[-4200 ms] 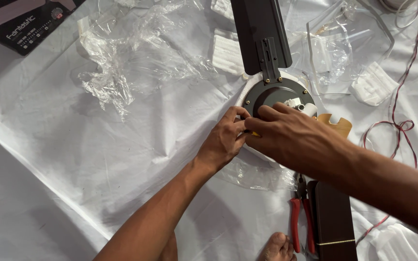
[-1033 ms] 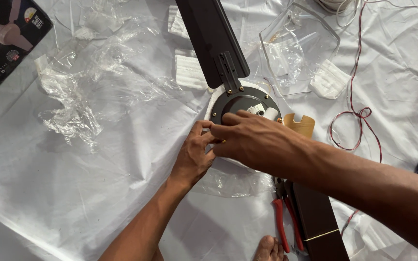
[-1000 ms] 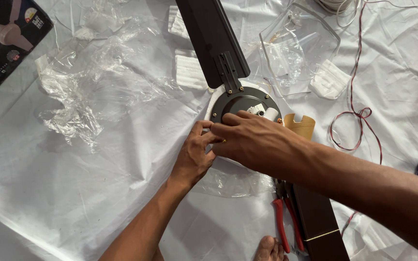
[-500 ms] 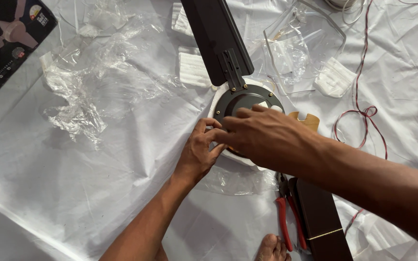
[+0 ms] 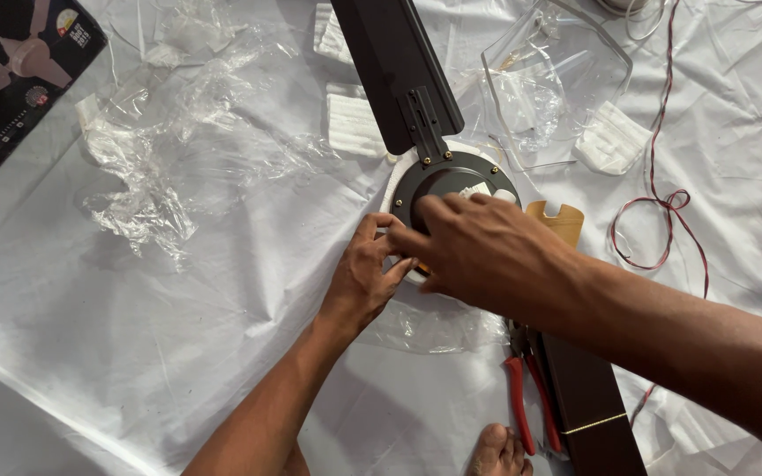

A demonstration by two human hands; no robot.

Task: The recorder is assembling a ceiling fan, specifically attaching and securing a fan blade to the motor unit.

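the dark round fan motor hub (image 5: 445, 181) is lying flat on a white plastic sheet (image 5: 134, 335) spread over the floor, right of the sheet's middle. one dark brown blade (image 5: 396, 66) is running from the hub up and slightly left, its long axis reaching past the top edge of the view; a second blade (image 5: 588, 410) is pointing the opposite way, down and right toward the bottom edge.

the left hand (image 5: 365, 278) is resting against the hub's lower left rim, fingers curled on the edge, its grip narrow. the right hand (image 5: 487, 251) is lying across the hub's lower half, fingers pressing down; whether its grip is closing on a small part underneath cannot be told.

red-handled pliers (image 5: 526, 397) are lying just beside the lower blade, near a bare foot (image 5: 497, 451). crumpled clear wrap (image 5: 178, 159) is filling the upper left, well apart from the hub. white foam blocks (image 5: 353, 123) are sitting just left of the upper blade. a thin red wire (image 5: 663, 203) is looping along the right. the widest open room is lying to the lower left of the sheet.
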